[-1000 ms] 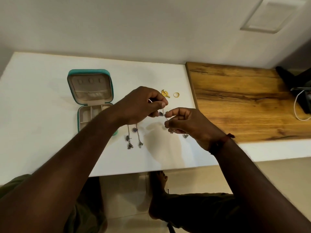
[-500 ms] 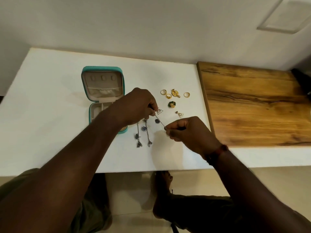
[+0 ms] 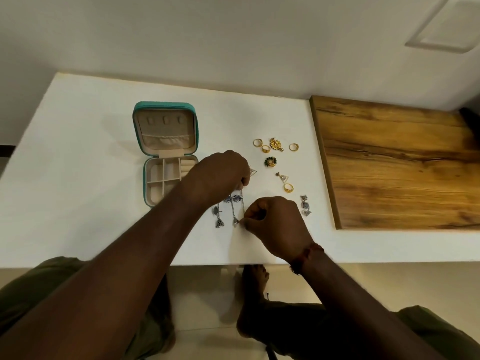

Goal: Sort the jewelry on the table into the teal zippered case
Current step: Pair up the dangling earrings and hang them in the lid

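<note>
The teal zippered case (image 3: 138,118) lies open on the white table (image 3: 78,178), showing beige compartments. A silver dangling chain earring (image 3: 242,203) is stretched between my hands: my left hand (image 3: 220,175) pinches its top end and my right hand (image 3: 275,224) pinches its bottom end, low over the table. Two more silver drop earrings (image 3: 218,216) lie just left of it. Gold rings (image 3: 258,142), a gold flower piece (image 3: 275,144), a green flower piece (image 3: 270,161), a triangle earring (image 3: 283,177) and a silver earring (image 3: 305,205) lie to the right.
A wooden board (image 3: 389,165) covers the table's right part. The table's front edge (image 3: 207,263) runs just below my wrists, with my legs and feet on a tiled floor beneath. A white wall rises behind the table.
Both hands have come down toward the table and the chain earring has turned from slanted to nearly vertical between them. The view shifted, showing more jewelry on the right.
</note>
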